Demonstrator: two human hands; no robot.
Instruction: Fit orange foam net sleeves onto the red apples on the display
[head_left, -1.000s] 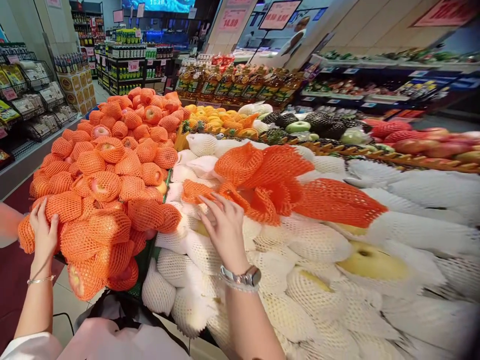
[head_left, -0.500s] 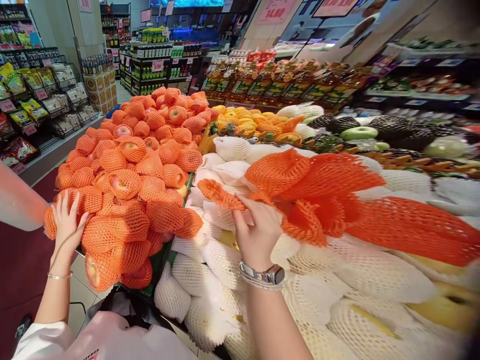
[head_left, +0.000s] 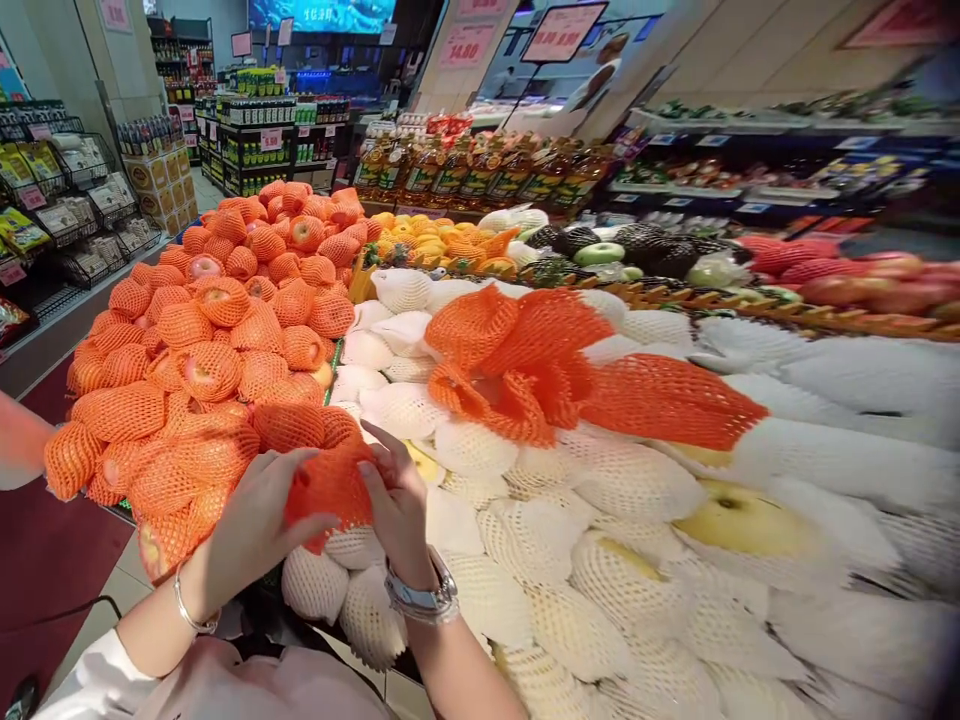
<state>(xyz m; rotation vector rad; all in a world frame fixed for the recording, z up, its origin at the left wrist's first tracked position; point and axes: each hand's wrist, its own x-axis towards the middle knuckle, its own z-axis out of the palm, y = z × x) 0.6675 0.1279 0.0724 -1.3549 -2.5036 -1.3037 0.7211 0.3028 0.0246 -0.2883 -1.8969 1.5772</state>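
Between my two hands is an orange foam fruit net, its mesh spread out in front of me. My left hand curls around its left side, thumb below and fingers above. On the other side my right hand grips the net's edge with the thumb, its index finger stretched out. Whether anything is inside the net I cannot tell. Just beyond and to the left rises a heap of apples in orange nets. Several loose orange nets lie on the pears in white foam nets.
A wooden divider runs behind the pears, with mangoes and other produce beyond. Oil bottles stand at the back. Wire racks of packets line the left side. Something pale and reddish shows at the left edge.
My left hand has left the apple heap and moved right to the net. My right hand has come left and nearer with the net. The view has turned to the right.
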